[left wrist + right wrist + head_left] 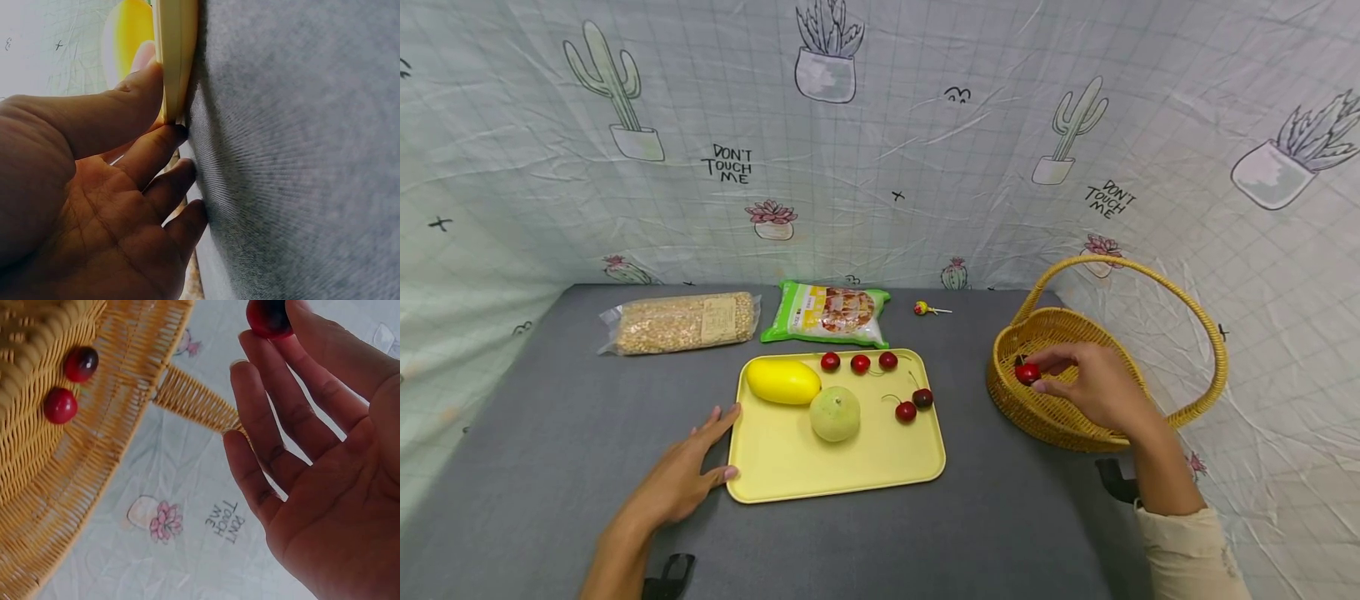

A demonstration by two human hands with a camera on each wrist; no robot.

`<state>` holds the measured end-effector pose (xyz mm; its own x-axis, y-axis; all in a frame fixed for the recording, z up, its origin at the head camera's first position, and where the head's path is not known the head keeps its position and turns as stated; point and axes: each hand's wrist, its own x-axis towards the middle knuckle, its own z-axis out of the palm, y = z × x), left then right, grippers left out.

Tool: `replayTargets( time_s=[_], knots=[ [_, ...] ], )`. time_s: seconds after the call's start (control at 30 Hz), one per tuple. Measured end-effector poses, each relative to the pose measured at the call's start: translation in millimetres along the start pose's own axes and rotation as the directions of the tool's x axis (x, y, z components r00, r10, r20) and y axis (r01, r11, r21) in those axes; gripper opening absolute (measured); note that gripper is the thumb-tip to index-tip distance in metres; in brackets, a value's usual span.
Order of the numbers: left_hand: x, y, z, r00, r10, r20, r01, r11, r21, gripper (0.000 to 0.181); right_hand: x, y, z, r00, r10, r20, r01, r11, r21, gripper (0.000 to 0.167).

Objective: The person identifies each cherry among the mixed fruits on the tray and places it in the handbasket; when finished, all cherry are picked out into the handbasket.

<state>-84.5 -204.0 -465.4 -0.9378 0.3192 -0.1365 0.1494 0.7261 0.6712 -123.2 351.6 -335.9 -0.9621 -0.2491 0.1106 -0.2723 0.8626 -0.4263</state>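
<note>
Above the wicker basket (1063, 437), my right hand (1093, 385) pinches a dark red cherry (1027, 373) between thumb and fingertips. In the right wrist view this cherry (269, 317) is partly cut off at the top. Two more cherries lie inside the basket, one darker cherry (81, 364) beside a brighter cherry (60, 405). My left hand (681, 479) rests against the left rim of the yellow tray (790, 475), thumb and fingers spread along it. On the tray are several cherries (906, 412), a yellow oblong fruit (783, 382) and a round pale-green fruit (835, 414).
Behind the tray lie a clear bag of pale grains (677, 323), a green-and-white food packet (831, 314) and a lollipop (922, 308). The basket's tall handle (1206, 333) arches at its right. A printed cloth (880, 150) hangs behind the grey tabletop (985, 517).
</note>
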Motion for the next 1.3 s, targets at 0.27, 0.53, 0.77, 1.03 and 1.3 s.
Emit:
replayTargets(
  time_s=[0.27,0.53,0.77,1.03,1.3],
  knots=[
    [-0.5,0.2,-1.0,1.000,0.004,0.004,-0.004,1.000,-0.007,0.091,8.4,14,-11,0.995,0.059,0.086,-0.060,0.998,0.009,0.027],
    [-0.5,-0.1,-0.5,1.000,0.004,0.004,-0.004,1.000,-0.017,0.092,17.6,29,-15,0.987,0.081,0.138,-0.079,0.997,-0.020,0.025],
    [-0.5,-0.5,-0.4,1.000,-0.008,0.011,0.008,1.000,-0.005,0.092,26.8,41,-18,0.981,0.089,0.171,-0.088,0.996,-0.018,0.025],
    [-0.7,-0.9,-0.3,1.000,-0.004,0.008,0.004,1.000,0.001,0.092,40.3,57,-18,0.969,0.091,0.229,-0.095,0.995,0.007,0.027],
    [-1.0,0.0,0.1,1.000,-0.007,0.009,0.007,1.000,-0.004,0.092,51.3,73,-16,0.956,0.089,0.280,-0.097,0.995,0.014,0.028]
  ],
)
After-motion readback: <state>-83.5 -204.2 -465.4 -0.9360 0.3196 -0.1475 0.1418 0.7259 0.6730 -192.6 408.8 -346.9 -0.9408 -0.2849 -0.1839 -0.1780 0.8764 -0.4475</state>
